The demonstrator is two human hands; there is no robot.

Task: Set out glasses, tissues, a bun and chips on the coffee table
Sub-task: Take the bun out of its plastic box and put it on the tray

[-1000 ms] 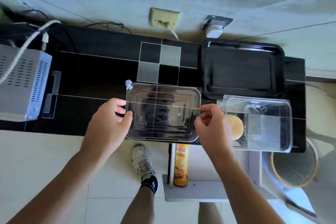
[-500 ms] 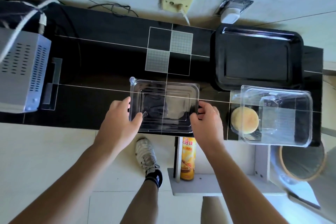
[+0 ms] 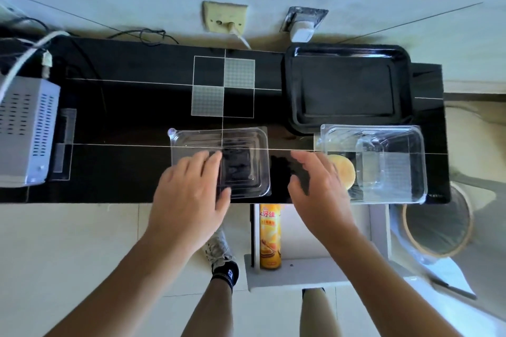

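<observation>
A clear plastic lid point(image 3: 241, 150) lies flat on the black coffee table point(image 3: 123, 107) near its front edge. My left hand point(image 3: 189, 200) rests over the lid's left front corner with fingers spread, holding nothing. My right hand point(image 3: 317, 194) hovers open to the right of the lid, apart from it. Just right of that hand sits a clear plastic box point(image 3: 388, 164) with a round pale bun point(image 3: 343, 172) inside; my fingers partly hide the bun. A yellow chips can point(image 3: 269, 235) stands on a low shelf below the table edge.
A black tray point(image 3: 347, 90) lies at the back right of the table. A grey vented device point(image 3: 24, 128) with cables sits at the left end. A bin point(image 3: 438, 221) stands on the floor at the right. My legs and a shoe point(image 3: 219, 249) are below.
Both hands held the lid by its sides and set it down. Now they have let go: the left lies over its corner and the right has moved off to the right.
</observation>
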